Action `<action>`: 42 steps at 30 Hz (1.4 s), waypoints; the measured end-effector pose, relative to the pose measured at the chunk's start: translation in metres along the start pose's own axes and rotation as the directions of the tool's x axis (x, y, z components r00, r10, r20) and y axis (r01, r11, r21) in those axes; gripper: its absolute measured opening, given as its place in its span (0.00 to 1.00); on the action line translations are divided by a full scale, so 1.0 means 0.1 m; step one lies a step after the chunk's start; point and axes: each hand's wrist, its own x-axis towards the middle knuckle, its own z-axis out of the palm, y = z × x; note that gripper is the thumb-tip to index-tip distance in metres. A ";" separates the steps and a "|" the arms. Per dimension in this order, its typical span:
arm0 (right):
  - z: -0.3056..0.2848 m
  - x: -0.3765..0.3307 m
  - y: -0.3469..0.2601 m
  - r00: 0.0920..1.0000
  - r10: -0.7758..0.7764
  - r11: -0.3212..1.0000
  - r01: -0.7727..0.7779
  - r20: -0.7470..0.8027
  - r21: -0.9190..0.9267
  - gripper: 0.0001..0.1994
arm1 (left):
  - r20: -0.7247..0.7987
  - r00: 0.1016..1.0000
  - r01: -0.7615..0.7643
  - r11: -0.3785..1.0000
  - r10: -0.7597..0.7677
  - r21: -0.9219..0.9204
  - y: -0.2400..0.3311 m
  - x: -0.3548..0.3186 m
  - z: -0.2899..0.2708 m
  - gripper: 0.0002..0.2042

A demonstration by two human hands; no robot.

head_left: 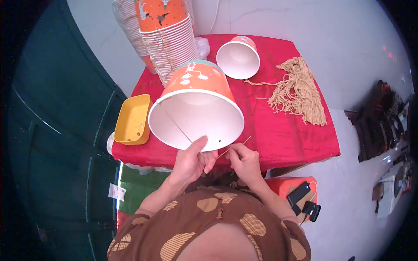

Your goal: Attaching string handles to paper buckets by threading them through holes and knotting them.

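Note:
An orange paper bucket (202,80) with white printed figures lies tilted, its white mouth facing me. My left hand (191,161) grips its near rim, thumb at the inside edge and fingers below. A thin tan cord (176,126) runs from the bucket's left rim across the mouth to my left thumb. Beside the thumb, a small dark hole shows in the bucket wall. Just right of the left hand, my right hand (244,158) is closed in a pinch on the cord, whose loose end points up and right. Some of both hands' fingers are hidden.
The red-covered table (278,143) bears a tall stack of buckets (170,48), a single bucket (238,60), a bundle of tan cords (300,93) and a yellow tray (134,119). Right of me, an orange stool (283,185) holds a dark phone (298,193).

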 end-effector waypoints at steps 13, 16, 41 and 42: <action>-0.14 0.28 0.07 0.958 0.282 0.221 -0.012 -0.052 0.975 0.10 | 0.018 1.000 0.024 1.000 -0.024 0.008 -0.12 -0.03 -0.11 0.14; -0.16 0.29 0.13 0.972 0.230 0.196 0.004 -0.050 0.981 0.10 | 0.018 0.999 0.026 1.000 -0.026 -0.002 -0.13 0.00 -0.09 0.14; -0.18 0.13 -0.18 0.994 0.107 0.778 -0.071 -0.021 0.624 0.07 | -0.029 1.000 0.008 0.999 -0.009 -0.045 -0.12 0.16 -0.06 0.15; -0.18 0.11 -0.24 0.998 0.060 0.830 -0.051 0.002 0.556 0.08 | -0.033 0.999 0.007 0.999 -0.008 -0.044 -0.12 0.16 -0.06 0.15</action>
